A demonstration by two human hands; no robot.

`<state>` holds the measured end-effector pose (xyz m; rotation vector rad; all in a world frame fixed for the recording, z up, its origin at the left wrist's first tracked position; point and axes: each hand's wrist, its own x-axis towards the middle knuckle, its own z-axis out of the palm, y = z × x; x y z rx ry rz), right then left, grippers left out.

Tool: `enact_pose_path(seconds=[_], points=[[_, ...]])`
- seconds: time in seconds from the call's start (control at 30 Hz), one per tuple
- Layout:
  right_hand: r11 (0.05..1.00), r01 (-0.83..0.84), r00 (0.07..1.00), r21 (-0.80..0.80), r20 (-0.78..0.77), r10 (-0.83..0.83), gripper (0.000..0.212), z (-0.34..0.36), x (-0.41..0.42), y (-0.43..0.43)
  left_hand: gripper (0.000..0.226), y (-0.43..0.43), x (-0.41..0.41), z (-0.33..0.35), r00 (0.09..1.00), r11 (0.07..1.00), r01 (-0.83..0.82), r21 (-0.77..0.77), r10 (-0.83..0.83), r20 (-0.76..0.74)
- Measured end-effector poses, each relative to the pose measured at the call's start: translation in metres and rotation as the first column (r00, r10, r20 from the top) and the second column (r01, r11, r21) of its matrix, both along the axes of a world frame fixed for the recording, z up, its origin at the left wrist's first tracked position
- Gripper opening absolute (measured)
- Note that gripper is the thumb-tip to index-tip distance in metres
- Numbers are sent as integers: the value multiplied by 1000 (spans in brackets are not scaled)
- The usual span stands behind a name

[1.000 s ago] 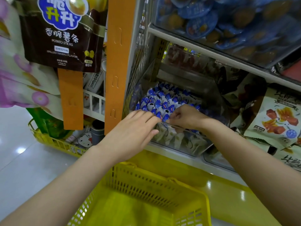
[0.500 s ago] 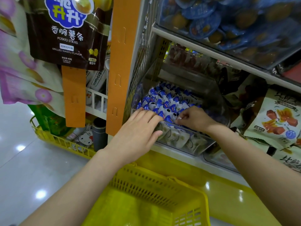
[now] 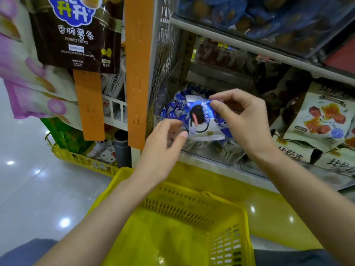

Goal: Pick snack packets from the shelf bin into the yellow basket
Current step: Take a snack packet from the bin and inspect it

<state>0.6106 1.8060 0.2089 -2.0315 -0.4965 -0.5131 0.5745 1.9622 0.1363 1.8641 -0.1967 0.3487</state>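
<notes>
My right hand [image 3: 244, 120] pinches the top edge of a blue-and-white snack packet [image 3: 201, 121] and holds it up just above the clear shelf bin [image 3: 207, 152]. More blue-and-white packets [image 3: 172, 108] fill the bin behind it. My left hand [image 3: 163, 148] hovers at the bin's front left corner, fingers loosely curled, its fingertips close to the packet's lower left edge; no grip shows. The yellow basket [image 3: 178, 227] sits directly below both hands, its inside bare.
An orange hanging strip [image 3: 137, 73] and a wire shelf side stand left of the bin. Potato-stick bags [image 3: 76, 31] hang at the upper left. Beige snack bags [image 3: 324, 120] lie right of the bin. A second yellow basket [image 3: 80, 158] with goods sits on the floor at left.
My right hand has lifted one packet out of the pile and raised it above the bin. My left hand has come off the bin's front and its fingers have curled.
</notes>
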Motion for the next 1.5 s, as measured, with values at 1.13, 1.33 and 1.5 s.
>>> enact_pose_path(seconds=[1.13,1.33,1.5], points=[[995,-51,840,-90,-542,-7,4,-112,-50,0,26,-16,-25,-63,872,956,-40,-290,-108,-478],[853,274,656,443,-735,171,8,-103,-40,-8,20,-19,-26,-61,816,874,-127,-468,-176,-551],[912,188,581,364,-790,195,22,-102,-47,-6,14,-12,-25,-61,879,873,-198,-446,-43,-475]])
